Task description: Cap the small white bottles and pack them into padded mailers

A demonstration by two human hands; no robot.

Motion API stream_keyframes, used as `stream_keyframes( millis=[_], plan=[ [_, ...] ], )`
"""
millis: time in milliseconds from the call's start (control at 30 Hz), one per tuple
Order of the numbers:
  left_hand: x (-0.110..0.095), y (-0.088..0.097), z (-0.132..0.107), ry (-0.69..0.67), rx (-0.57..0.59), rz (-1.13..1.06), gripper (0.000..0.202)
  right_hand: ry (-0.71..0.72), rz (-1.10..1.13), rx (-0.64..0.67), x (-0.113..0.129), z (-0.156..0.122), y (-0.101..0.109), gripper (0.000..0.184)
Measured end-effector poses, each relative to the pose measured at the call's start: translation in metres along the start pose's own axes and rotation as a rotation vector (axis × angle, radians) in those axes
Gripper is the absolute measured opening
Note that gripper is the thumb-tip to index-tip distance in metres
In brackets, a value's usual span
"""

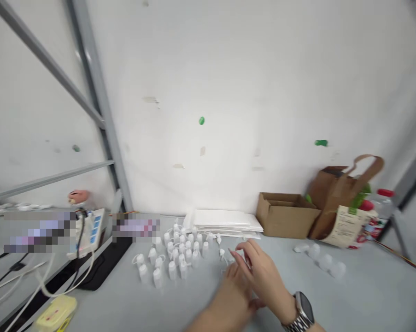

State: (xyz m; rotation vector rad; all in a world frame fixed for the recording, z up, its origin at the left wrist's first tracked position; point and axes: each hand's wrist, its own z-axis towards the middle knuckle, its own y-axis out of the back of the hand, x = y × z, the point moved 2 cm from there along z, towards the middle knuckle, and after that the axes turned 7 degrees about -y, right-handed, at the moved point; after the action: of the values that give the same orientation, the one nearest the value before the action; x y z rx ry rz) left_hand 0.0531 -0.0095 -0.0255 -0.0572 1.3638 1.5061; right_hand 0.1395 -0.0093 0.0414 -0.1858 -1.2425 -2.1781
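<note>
Over the grey table, my right hand (263, 276), wearing a watch (302, 309), crosses above my left hand (230, 293). The right thumb and index finger curve together in a pinch; what is between them is too unclear to name. Blurred by motion, my left hand has curled fingers partly hidden beside the right hand, and what they hold cannot be made out. Just beyond the fingers lie small white caps (222, 252). Left of my hands stands a group of small white plastic bottles (172, 269), several with loose looped caps.
At the back are flat white packets (225, 221), a cardboard box (289, 221) and a brown bag (332, 193). White bottles (327, 263) lie on the right. On the left are a power strip (92, 233), cables and a yellow box (57, 311).
</note>
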Motion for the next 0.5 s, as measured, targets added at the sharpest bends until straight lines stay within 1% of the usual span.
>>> stream_keyframes(
  millis=[33,67,100,133,200,267,333,367,433,500],
  plan=[
    [-0.001,0.001,-0.005,-0.019,0.022,0.020,0.059,-0.056,-0.012,-0.022,-0.018,-0.009,0.006,0.026],
    [-0.001,0.002,-0.008,-0.040,0.048,0.101,0.050,-0.118,-0.025,-0.047,-0.037,-0.018,0.013,0.026],
    [-0.001,0.004,-0.011,-0.056,0.053,0.174,0.045,-0.184,-0.038,-0.089,-0.056,-0.027,0.020,0.028],
    [-0.001,0.006,-0.012,-0.069,0.053,0.229,0.044,-0.257,-0.053,-0.146,-0.075,-0.036,0.028,0.031],
    [0.000,0.009,-0.011,-0.095,0.075,0.298,0.042,-0.410,-0.097,-0.310,-0.109,-0.054,0.047,0.041],
    [0.001,0.012,-0.008,-0.100,0.068,0.336,0.040,-0.567,-0.136,-0.475,-0.138,-0.068,0.064,0.051],
    [0.001,0.015,-0.006,-0.100,0.055,0.346,0.039,-0.704,-0.158,-0.589,-0.162,-0.078,0.078,0.063],
    [0.001,0.016,-0.006,-0.096,0.047,0.347,0.038,-0.754,-0.160,-0.621,-0.171,-0.080,0.082,0.070],
    [0.002,0.017,-0.005,-0.082,0.026,0.348,0.037,-0.822,-0.140,-0.635,-0.187,-0.083,0.087,0.081],
    [0.004,0.018,-0.005,-0.077,0.002,0.346,0.035,-0.871,-0.075,-0.590,-0.198,-0.084,0.089,0.081]
  ],
)
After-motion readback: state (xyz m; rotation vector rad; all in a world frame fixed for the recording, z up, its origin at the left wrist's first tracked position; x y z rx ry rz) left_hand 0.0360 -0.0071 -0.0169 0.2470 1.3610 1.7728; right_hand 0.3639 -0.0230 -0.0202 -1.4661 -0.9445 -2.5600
